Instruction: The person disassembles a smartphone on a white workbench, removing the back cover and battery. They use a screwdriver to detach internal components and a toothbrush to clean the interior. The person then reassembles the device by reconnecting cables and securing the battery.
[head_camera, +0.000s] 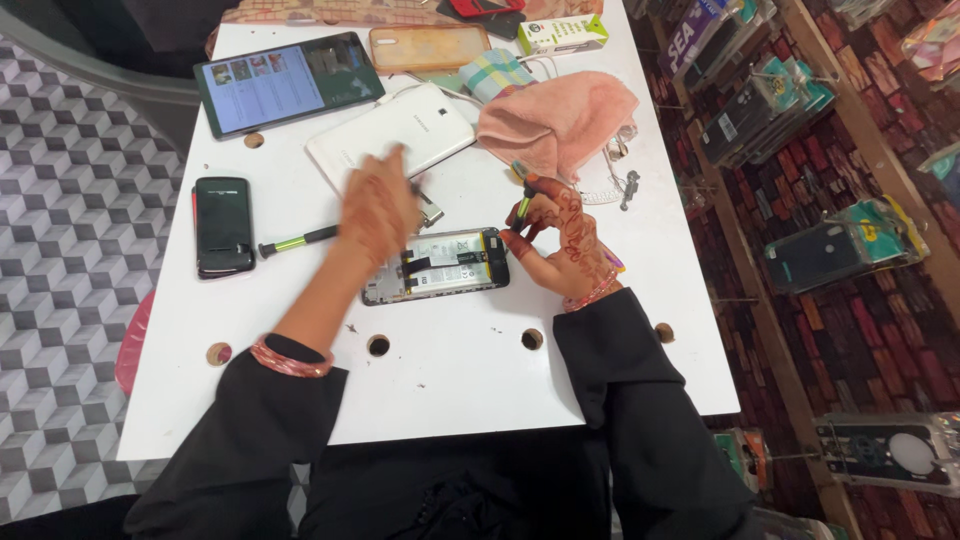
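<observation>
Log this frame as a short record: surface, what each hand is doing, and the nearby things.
surface: white table with round holes
centre: opened phone, back off, insides showing
right hand: grips a small screwdriver at the phone's right end
left hand: blurred, above the phone's left end; holding nothing that can be made out
left of phone: second screwdriver, black phone
behind: white tablet, dark tablet with lit screen, pink cloth

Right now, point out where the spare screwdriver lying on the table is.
In the head view the screwdriver lies left of centre on the white table, between the black phone and the blurred left hand.
</observation>
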